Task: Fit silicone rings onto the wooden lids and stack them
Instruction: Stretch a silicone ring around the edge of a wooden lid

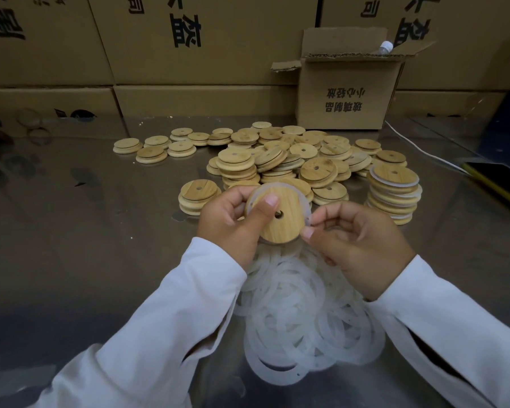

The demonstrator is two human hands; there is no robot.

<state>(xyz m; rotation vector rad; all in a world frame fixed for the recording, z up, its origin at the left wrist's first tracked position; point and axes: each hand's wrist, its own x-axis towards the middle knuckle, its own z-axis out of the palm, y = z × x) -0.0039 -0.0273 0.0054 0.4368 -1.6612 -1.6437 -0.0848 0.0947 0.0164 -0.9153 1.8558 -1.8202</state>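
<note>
Nearest, the pile of loose silicone rings (pixel 301 319) lies on the steel table (pixel 100 237), below the wrists. Just beyond, the left hand (pixel 230 222) grips the wooden lid (pixel 283 225), thumb pressed on its face. The right hand (pixel 357 240) pinches the silicone ring (pixel 306 206) at the lid's right edge. If that pinch slips, the ring could spring off or seat twisted. Farther right, the finished stack (pixel 395 195) looks uneven, so a careless placement could tip it into the loose lids (pixel 277 154) beyond.
</note>
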